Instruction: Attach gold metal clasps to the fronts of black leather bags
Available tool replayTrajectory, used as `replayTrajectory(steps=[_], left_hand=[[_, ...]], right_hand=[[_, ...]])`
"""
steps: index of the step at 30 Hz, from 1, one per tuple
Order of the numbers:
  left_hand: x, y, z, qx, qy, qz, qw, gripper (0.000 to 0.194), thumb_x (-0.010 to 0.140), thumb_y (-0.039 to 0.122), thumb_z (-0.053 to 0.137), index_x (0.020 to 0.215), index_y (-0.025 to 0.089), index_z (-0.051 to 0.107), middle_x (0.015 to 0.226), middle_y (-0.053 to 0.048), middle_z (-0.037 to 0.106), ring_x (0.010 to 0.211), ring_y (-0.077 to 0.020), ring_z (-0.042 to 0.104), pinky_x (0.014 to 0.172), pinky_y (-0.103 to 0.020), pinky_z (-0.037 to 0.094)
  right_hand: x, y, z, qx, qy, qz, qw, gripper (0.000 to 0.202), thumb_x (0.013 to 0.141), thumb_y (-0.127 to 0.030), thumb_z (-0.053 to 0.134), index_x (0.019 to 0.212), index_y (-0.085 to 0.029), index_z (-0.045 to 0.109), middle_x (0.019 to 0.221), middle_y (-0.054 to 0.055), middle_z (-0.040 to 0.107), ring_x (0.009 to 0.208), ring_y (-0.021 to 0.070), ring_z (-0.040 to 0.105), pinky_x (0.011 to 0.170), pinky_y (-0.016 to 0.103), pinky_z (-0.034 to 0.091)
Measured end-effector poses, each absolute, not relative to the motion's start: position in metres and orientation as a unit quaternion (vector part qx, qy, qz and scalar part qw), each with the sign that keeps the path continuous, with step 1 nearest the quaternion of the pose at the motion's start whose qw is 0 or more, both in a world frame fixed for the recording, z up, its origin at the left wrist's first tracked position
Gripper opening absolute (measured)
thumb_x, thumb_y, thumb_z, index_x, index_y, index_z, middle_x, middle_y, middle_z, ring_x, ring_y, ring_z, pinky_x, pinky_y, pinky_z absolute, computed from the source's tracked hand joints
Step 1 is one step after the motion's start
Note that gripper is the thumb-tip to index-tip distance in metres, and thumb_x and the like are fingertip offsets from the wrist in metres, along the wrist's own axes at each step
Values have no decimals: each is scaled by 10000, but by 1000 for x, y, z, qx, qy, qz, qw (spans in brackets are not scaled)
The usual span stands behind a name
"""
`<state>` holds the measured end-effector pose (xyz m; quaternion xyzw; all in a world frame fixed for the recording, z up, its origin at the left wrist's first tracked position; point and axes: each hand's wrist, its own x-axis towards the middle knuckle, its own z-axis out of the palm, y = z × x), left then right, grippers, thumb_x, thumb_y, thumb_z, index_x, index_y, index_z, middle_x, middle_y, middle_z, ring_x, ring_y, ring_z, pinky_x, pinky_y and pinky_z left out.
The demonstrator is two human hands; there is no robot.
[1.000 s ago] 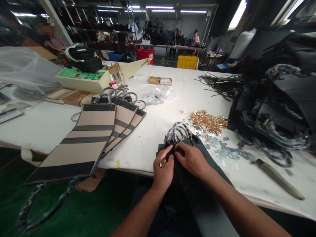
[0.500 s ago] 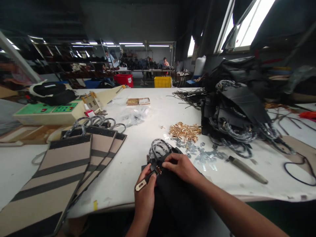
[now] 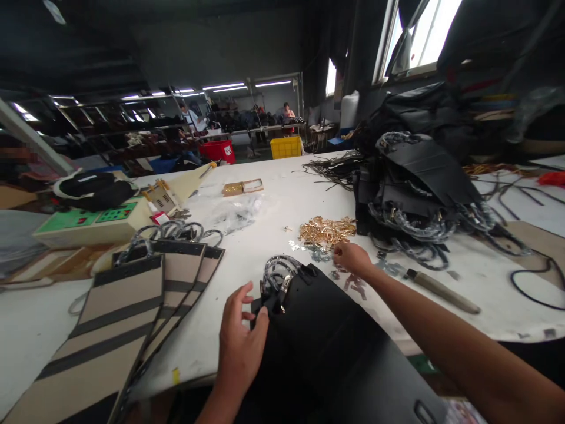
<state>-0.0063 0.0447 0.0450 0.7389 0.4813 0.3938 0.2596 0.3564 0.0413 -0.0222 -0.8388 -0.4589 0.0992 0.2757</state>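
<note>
A black bag panel (image 3: 326,335) lies before me, partly over the table's front edge. Its plastic-wrapped handles (image 3: 279,268) stand at the far end, with a shiny metal clasp piece (image 3: 285,287) beside them. My left hand (image 3: 242,335) is open at the panel's left edge, fingers apart and thumb close to its corner. Beyond the panel, my right hand (image 3: 353,258) has its fingers curled together at the near side of the gold-coloured metal fittings (image 3: 326,229). Thin grey metal plates (image 3: 355,285) lie under and around it. What the right fingertips pinch is hidden.
Striped beige-and-black panels with wrapped handles (image 3: 110,306) lie at left, near a green-topped machine (image 3: 92,221). Black bags (image 3: 410,188) are heaped at right, with a grey-handled tool (image 3: 444,291) before them. A small open box (image 3: 242,187) sits farther back. Two people work in the background.
My left hand has let go of the black strap with the metal clasp and opened. My right hand has moved from the panel away to the metal pieces. The view has tilted slightly.
</note>
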Motion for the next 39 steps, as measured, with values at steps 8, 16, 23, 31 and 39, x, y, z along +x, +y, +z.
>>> replayTrajectory(steps=[8, 16, 23, 31, 39], left_hand=[[83, 99, 87, 957, 213, 177, 83, 336, 975, 253, 550, 1286, 200, 667, 1330, -105, 699, 1281, -293, 571, 1107, -459, 487], [129, 137, 62, 980, 193, -11, 36, 194, 931, 294, 609, 1025, 220, 761, 1084, -119, 717, 1120, -330, 607, 973, -486, 492], [157, 148, 71, 977, 192, -48, 85, 136, 840, 249, 663, 886, 253, 791, 990, -86, 729, 1014, -299, 650, 843, -387, 492], [178, 146, 80, 969, 153, -75, 178, 310, 752, 158, 674, 993, 283, 824, 782, 3, 754, 737, -196, 670, 660, -292, 459], [189, 128, 72, 795, 267, -19, 544, 498, 816, 494, 727, 1213, 193, 737, 1167, -147, 781, 768, -262, 785, 693, -350, 585]], right_hand=[[315, 8, -1, -744, -442, 169, 473, 348, 985, -399, 495, 1234, -223, 663, 901, 32, 738, 808, 208, 705, 684, 303, 521], [244, -14, -35, -581, -337, 368, 643, 353, 862, -551, 722, 965, -215, 683, 816, 24, 723, 723, 201, 674, 662, 330, 546], [247, -16, -34, -585, -407, 325, 621, 181, 910, -406, 687, 977, -239, 711, 901, 5, 733, 821, 199, 662, 758, 330, 517], [240, -19, -35, -585, -500, 229, 596, 90, 942, -256, 650, 992, -275, 722, 993, -5, 756, 950, 195, 699, 891, 341, 524], [238, -22, -38, -562, -584, 137, 570, 135, 1026, -282, 571, 1008, -288, 705, 1032, 28, 772, 1006, 227, 709, 943, 395, 535]])
